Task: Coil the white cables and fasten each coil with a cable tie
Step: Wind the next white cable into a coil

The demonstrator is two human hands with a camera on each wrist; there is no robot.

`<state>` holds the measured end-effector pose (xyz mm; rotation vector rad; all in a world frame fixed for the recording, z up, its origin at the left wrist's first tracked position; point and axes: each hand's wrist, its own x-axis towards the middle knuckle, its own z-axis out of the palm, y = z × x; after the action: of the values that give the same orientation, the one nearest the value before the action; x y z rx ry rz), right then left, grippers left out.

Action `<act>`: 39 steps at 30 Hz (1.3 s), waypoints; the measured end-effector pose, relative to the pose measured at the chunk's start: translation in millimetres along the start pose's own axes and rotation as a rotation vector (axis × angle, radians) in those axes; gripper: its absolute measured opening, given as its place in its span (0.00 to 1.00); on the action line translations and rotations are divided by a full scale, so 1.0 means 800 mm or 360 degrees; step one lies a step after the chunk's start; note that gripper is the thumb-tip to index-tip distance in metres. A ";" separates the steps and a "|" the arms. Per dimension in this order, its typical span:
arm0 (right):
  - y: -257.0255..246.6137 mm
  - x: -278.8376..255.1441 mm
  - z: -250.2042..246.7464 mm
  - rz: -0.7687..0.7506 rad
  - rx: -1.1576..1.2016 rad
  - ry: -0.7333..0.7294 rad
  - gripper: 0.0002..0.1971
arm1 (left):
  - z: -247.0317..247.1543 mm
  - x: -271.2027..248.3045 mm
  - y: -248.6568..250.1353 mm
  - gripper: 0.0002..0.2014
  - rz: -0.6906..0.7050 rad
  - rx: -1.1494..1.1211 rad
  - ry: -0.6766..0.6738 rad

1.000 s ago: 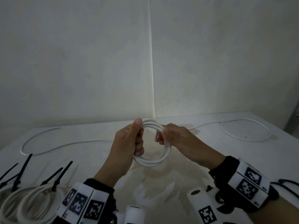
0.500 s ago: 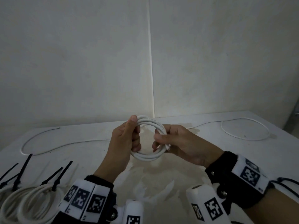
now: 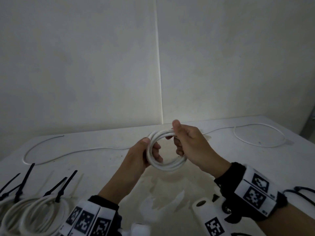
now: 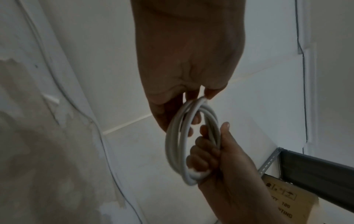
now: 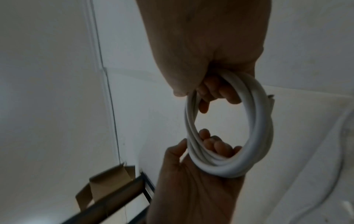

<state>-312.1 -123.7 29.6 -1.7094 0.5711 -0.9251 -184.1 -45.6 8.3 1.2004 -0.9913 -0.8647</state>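
A white cable coil (image 3: 170, 166) of several loops hangs in the air above the white table (image 3: 221, 150). My left hand (image 3: 150, 146) grips the coil's left side, thumb outside and fingers through the ring. My right hand (image 3: 176, 136) grips its upper right, thumb on top. In the left wrist view the coil (image 4: 177, 136) stands edge-on between the left hand (image 4: 193, 109) above and the right hand (image 4: 210, 151) below. In the right wrist view the coil (image 5: 258, 121) shows a cut cable end at its upper right, with the right hand (image 5: 214, 92) above it.
Two loose white cables lie on the table, one at the back left (image 3: 68, 153) and one at the back right (image 3: 255, 143). Finished coils (image 3: 34, 217) fastened with black cable ties (image 3: 64, 186) sit at the near left. More black ties (image 3: 303, 191) lie at the right edge.
My right hand has shifted from the coil's right side up to its top right. My left hand's grip has slid from the top down to the left side. The coil sits slightly further right.
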 end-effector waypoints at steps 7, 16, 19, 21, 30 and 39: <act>0.000 0.004 -0.001 -0.0124 -0.0552 -0.0141 0.23 | 0.018 0.000 0.016 0.20 -0.0072 0.0343 0.0035; 0.003 -0.001 0.001 -0.0092 -0.0428 -0.0147 0.23 | 0.031 -0.004 -0.002 0.23 0.0167 0.0205 0.0349; 0.004 -0.001 0.002 -0.0187 -0.0493 -0.0093 0.20 | 0.026 -0.004 0.001 0.20 0.0213 0.0288 0.0273; 0.006 -0.002 -0.001 -0.0209 -0.0513 -0.0104 0.20 | 0.019 -0.004 0.006 0.18 0.0227 0.0481 0.0146; -0.004 0.000 -0.004 -0.0261 -0.0629 -0.0285 0.14 | 0.018 -0.003 0.014 0.20 0.0189 0.0649 -0.0006; 0.011 -0.008 -0.007 -0.0002 -0.0242 -0.0234 0.24 | 0.035 -0.005 -0.001 0.19 0.0228 0.0239 0.0284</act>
<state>-319.5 -125.2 20.2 -1.8966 0.5539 -0.7650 -211.3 -51.5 8.9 1.2924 -0.9959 -0.5683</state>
